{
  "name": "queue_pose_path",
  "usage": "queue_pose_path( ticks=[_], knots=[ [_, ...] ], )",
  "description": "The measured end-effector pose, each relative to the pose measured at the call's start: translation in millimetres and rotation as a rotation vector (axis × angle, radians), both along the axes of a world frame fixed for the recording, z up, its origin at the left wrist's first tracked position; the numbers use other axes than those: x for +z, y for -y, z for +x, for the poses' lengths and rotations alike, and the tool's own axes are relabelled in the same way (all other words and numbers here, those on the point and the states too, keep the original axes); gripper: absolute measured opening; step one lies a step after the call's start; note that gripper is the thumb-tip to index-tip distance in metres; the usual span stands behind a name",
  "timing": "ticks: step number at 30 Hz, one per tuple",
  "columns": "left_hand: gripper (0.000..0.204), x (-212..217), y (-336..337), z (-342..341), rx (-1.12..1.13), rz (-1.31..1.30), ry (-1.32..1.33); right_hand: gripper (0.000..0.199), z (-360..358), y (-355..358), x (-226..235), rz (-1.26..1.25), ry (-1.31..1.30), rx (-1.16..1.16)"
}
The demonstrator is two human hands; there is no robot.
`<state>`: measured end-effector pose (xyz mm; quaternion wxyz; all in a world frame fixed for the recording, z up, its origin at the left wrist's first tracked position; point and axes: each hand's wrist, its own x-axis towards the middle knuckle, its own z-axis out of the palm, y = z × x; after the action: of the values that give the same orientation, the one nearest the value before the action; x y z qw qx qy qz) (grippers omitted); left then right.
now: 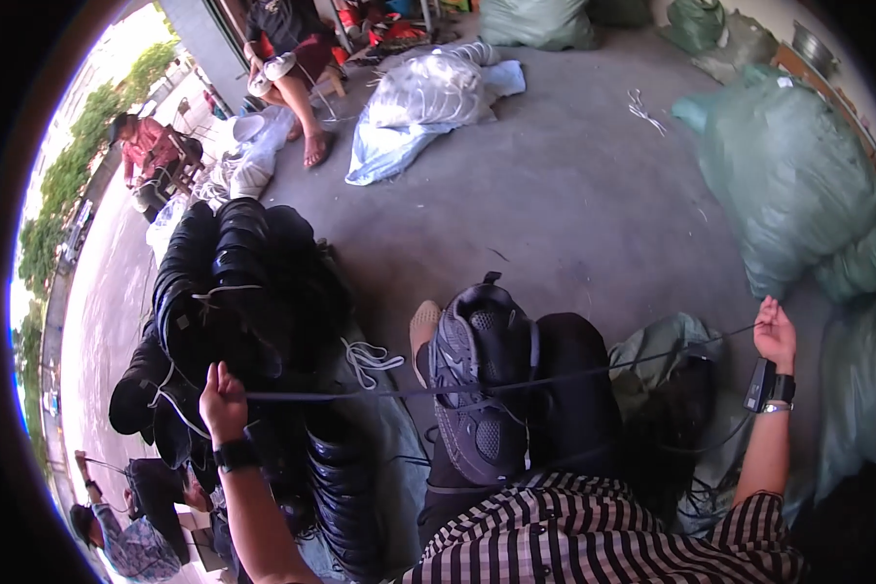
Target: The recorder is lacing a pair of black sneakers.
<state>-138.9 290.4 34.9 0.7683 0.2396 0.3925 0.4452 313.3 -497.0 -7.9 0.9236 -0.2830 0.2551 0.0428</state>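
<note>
A long black shoelace (389, 393) is stretched nearly straight between my two hands, rising toward the right. My left hand (224, 404) pinches its left end beside the dark stacks. Far out to the right, my right hand (775, 336) is raised with fingers closed on the other end. Under the lace, a black athletic shoe upper (467, 365) with mesh panels rests on my lap. A second mesh toe part shows at its lower end; I cannot tell whether it is a separate upper. Neither hand touches the upper.
Nested stacks of black shoe parts (238, 243) stand close on my left, with white cords (370, 360) around them. Large green sacks (784, 175) crowd the right. White bundles (428, 92) lie on the floor ahead. Other people (292, 58) sit ahead and to the left.
</note>
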Motion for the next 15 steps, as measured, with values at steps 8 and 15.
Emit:
queue_pose_path(
  ticks=[8,15],
  knots=[
    [0.039,26.2,223.3,83.5,-0.634,0.703,-0.560,0.013,-85.0,-170.4,28.5,-0.512,0.374,0.695],
    [0.030,23.6,316.1,119.3,-0.777,1.706,-0.746,0.014,-199.2,-270.1,72.2,-0.938,1.140,1.331]
  ],
)
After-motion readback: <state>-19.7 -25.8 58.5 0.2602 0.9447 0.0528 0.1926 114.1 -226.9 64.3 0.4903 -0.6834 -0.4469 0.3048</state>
